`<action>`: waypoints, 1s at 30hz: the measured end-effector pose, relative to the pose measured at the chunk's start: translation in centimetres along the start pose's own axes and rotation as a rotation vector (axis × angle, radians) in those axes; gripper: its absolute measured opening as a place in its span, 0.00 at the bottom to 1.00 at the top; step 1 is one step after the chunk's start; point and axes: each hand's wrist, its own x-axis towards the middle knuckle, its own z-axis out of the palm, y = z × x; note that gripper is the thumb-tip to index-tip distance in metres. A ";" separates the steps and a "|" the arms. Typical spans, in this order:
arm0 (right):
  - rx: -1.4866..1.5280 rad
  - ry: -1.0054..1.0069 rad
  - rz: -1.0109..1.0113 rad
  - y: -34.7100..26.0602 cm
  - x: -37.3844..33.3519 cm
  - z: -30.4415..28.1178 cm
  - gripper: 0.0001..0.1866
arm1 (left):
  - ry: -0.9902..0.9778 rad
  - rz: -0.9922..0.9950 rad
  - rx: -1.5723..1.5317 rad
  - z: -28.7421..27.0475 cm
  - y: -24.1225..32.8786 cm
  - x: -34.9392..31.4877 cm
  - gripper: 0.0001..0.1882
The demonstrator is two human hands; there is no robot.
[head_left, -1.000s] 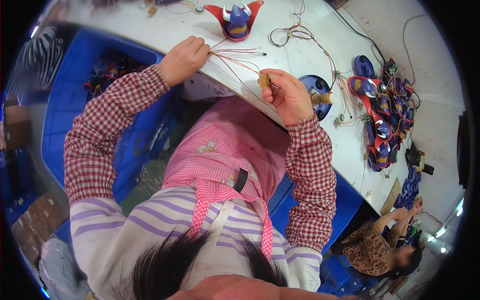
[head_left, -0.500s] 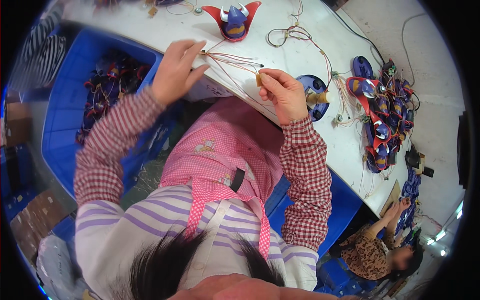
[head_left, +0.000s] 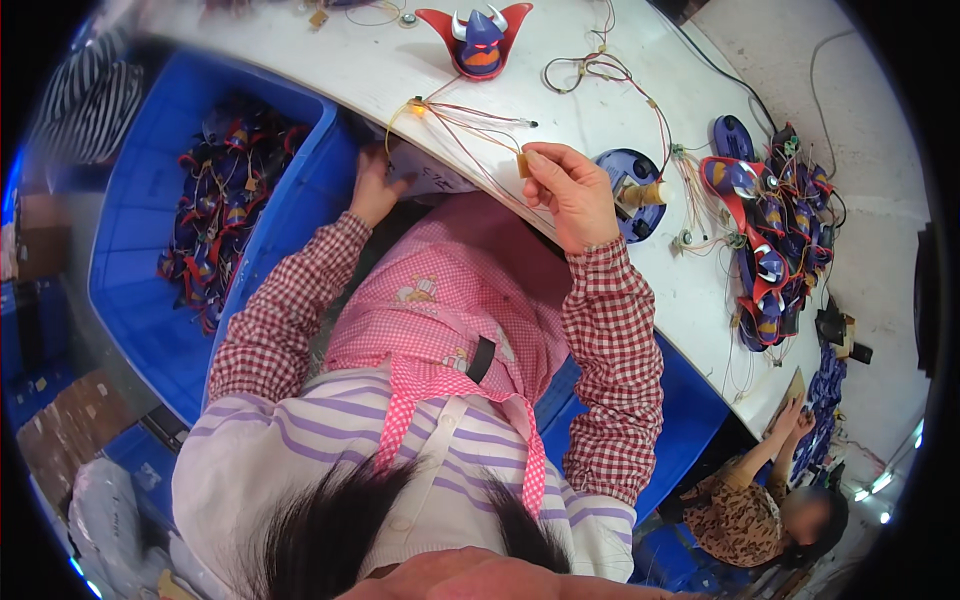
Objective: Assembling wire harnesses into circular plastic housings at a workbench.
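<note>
My right hand [head_left: 572, 195] pinches a small tan board [head_left: 523, 166] at the table's front edge, with thin wires running from it. The red and dark wires [head_left: 465, 115] spread across the tabletop to a small part [head_left: 417, 106] that glows orange. My left hand [head_left: 375, 188] is below the table edge, beside a white surface with writing [head_left: 430, 168]. Its thumb stands apart from the fingers, whose tips are partly hidden. A yellow wire [head_left: 389, 133] hangs over the edge near those fingertips. Behind the wires stands a purple horned figure head [head_left: 480, 45] in a red collar, its eyes lit red.
On the left, a blue bin [head_left: 130, 240] holds many wired figure heads [head_left: 225, 200]. A purple round base [head_left: 630, 185] and a pile of more figures [head_left: 770, 240] lie on the white table [head_left: 690, 320] to the right. Another person [head_left: 750, 500] works at lower right.
My left hand has dropped from the wire ends to below the table edge. The figure's eyes and the small part now glow. My right hand keeps the board in nearly the same place.
</note>
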 end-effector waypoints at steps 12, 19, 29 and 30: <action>0.078 -0.057 0.066 0.2 -0.7 0.5 0.12 | -0.614 -0.659 -1.266 -9.0 13.0 -4.4 0.10; 0.083 -0.076 0.058 1.2 -2.0 2.1 0.11 | -0.623 -0.514 -1.531 -8.5 17.4 -2.4 0.12; 0.056 -0.040 0.020 2.3 -2.4 2.9 0.09 | -0.556 -0.655 -1.526 -8.4 17.9 -2.4 0.10; 0.039 -0.038 0.016 2.3 -2.4 3.0 0.09 | -0.559 -0.646 -1.530 -8.3 17.7 -2.5 0.10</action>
